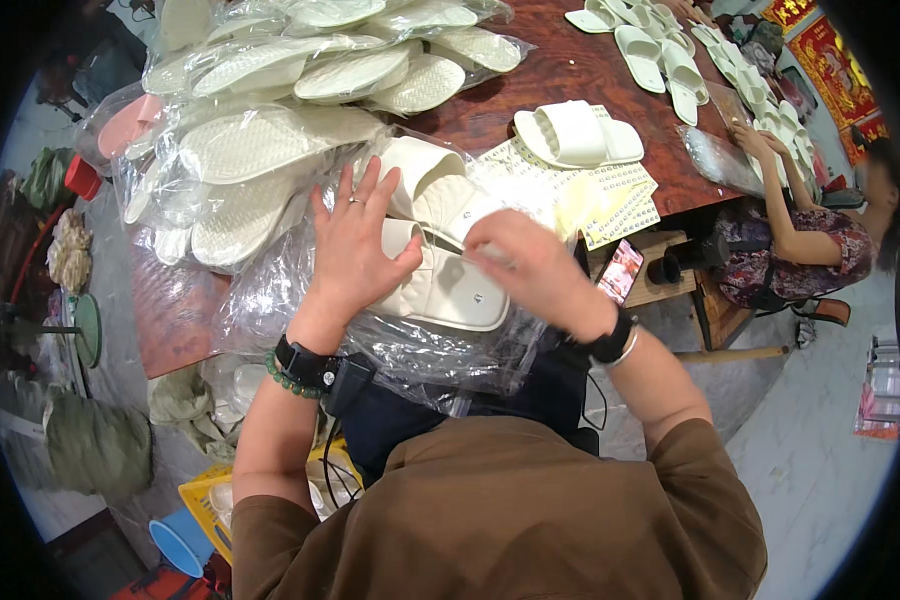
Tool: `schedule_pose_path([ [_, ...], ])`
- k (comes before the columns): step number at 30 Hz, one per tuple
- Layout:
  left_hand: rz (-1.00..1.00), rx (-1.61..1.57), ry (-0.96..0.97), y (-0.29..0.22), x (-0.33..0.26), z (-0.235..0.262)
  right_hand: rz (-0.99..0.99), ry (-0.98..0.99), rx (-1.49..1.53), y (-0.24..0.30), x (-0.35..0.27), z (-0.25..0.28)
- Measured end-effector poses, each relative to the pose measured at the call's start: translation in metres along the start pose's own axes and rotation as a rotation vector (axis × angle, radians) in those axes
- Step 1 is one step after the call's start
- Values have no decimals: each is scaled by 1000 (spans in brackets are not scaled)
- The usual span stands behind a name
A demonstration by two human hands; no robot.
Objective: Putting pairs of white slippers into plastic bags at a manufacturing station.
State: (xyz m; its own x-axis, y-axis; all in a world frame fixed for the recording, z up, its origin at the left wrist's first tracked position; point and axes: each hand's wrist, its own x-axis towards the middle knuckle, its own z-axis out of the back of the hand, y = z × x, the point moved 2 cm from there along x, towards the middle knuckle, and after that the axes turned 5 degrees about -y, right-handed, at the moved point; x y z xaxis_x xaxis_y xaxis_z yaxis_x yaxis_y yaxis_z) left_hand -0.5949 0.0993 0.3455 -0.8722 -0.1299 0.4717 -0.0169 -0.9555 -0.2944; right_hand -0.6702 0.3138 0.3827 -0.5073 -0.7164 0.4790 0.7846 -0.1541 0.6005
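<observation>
A pair of cream slide slippers lies before me on clear plastic wrapping point(400, 350). The nearer slipper point(460, 300) bears a small round mark on its insole; the farther slipper point(420, 170) is beyond it. Over their left side is my left hand point(355, 235), fingers spread, thumb by the nearer strap. My right hand point(530, 265) hovers above the insoles with its fingers pinched together. A thin dark line runs from its fingertips toward the straps; I cannot make out what it is. Sheets of small stickers point(620, 205) lie at the far right, under another white slipper point(570, 140).
Bagged slippers point(270, 140) are heaped at the left of the reddish wooden table point(490, 85). A lit phone point(622, 270) rests beside my right wrist. Rows of pale slippers point(660, 60) extend toward another person point(800, 240) at right. A yellow crate point(205, 500) stands low at left.
</observation>
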Motion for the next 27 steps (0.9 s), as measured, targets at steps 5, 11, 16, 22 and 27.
schedule_pose_path([
  [5,-16,-63,40,8,-1,-4,-343,118,35,-40,27,17],
  [11,-16,-91,43,7,0,-4,-306,213,-41,-60,31,5],
  [16,-17,-100,56,3,2,-1,-300,248,-34,-62,36,1],
  [22,-50,-44,77,2,1,0,-304,319,-92,-61,41,-2],
  [27,-64,-42,60,2,2,-3,-227,376,-112,-66,44,-4],
])
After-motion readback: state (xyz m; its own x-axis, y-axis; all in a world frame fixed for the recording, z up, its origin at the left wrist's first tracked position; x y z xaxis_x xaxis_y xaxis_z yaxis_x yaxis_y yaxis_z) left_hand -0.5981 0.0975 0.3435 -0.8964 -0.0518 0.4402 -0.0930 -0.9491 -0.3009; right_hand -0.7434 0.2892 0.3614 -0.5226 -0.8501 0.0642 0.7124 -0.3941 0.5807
